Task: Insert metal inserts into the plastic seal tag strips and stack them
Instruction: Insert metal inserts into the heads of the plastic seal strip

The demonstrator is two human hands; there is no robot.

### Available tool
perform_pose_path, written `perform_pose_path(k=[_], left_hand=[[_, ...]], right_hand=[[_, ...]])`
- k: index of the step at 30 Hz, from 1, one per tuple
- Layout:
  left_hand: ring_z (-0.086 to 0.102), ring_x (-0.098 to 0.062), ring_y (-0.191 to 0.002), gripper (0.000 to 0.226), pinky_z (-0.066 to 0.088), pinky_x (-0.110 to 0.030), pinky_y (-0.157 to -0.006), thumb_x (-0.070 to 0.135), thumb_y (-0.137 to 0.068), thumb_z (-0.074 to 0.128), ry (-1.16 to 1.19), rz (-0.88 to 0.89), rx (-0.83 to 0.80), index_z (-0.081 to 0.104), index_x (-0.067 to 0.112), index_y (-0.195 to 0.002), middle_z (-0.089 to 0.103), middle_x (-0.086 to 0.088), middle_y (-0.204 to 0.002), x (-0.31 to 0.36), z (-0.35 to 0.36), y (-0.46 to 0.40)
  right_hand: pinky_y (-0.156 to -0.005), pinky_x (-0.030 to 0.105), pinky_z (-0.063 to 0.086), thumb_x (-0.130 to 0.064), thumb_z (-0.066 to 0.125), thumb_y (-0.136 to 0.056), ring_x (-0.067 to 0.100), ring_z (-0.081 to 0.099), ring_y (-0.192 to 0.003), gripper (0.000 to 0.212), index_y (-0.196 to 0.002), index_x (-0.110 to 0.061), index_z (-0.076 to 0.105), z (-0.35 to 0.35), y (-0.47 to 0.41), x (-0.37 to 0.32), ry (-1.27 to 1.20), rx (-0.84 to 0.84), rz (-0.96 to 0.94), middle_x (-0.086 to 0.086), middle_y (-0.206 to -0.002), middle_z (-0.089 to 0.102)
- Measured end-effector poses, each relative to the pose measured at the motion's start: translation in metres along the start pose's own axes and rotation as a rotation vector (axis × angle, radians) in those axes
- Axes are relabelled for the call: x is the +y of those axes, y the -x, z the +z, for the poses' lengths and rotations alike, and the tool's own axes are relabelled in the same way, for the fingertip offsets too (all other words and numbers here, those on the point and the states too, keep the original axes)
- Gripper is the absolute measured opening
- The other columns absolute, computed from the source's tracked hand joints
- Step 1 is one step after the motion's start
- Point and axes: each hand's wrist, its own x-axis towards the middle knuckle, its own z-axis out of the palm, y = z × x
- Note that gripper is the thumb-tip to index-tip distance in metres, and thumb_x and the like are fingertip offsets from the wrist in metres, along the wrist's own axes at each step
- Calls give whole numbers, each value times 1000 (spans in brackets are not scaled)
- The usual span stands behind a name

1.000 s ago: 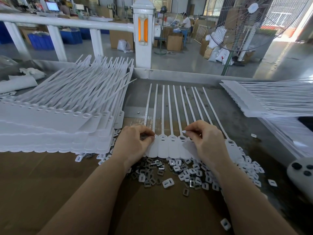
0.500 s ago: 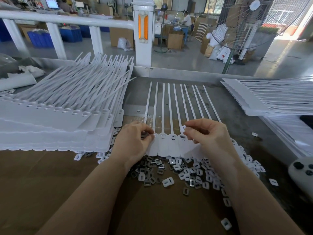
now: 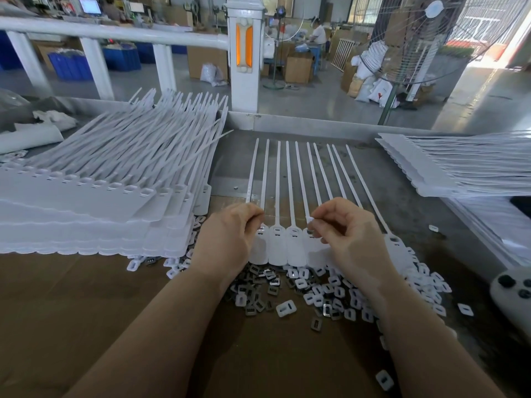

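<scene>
A white strip of joined seal tags (image 3: 287,245) lies flat in front of me, its thin tails pointing away. My left hand (image 3: 227,239) rests curled on the strip's left end, its fingertips hidden over the tag heads. My right hand (image 3: 347,237) pinches a small white insert (image 3: 310,220) between thumb and forefinger, just above a tag head near the strip's middle. Loose inserts (image 3: 301,294), white and metal, lie heaped on the brown cardboard below the strip.
A tall stack of tag strips (image 3: 86,202) sits at the left. Another stack (image 3: 448,168) lies at the right. A white controller (image 3: 514,291) sits at the right edge. A metal rim (image 3: 301,124) bounds the table's far side.
My right hand has lifted a little with the insert pinched at its fingertips. The left hand stays on the strip's left end. The camera has tipped slightly.
</scene>
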Motion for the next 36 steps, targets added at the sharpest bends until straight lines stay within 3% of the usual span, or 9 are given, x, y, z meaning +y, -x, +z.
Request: perform_pose_path(k=[7, 15, 27, 36], left_hand=[[59, 3, -81, 16, 46, -9, -77, 19, -83, 68, 312, -73, -102, 69, 28, -96, 65, 19, -87, 7, 2, 2], [64, 2, -82, 21, 47, -9, -75, 10, -79, 70, 616, -114, -192, 70, 30, -85, 71, 14, -84, 15, -1, 2], [66, -10, -83, 15, 51, -17, -78, 4, -80, 68, 743, -153, -215, 72, 16, -86, 72, 2, -83, 12, -2, 2], [67, -15, -84, 13, 53, -21, -81, 4, -80, 68, 750, -169, -233, 71, 14, -88, 72, -1, -85, 13, -2, 2]], right_hand=[[-73, 13, 50, -1, 69, -79, 3, 65, -75, 14, -82, -14, 70, 4, 2, -1, 61, -21, -106, -5, -77, 69], [-68, 9, 47, 2, 69, -79, 0, 64, -71, 14, -81, -12, 71, 7, 3, -4, 35, -57, -193, -8, -74, 68], [-70, 17, 51, 1, 70, -79, 7, 65, -73, 9, -81, -7, 70, 8, 3, -2, -30, -72, -179, -1, -75, 68], [-71, 14, 50, 0, 68, -81, 5, 66, -77, 13, -89, -9, 70, 8, 3, -2, 12, -68, -199, -1, -81, 70]])
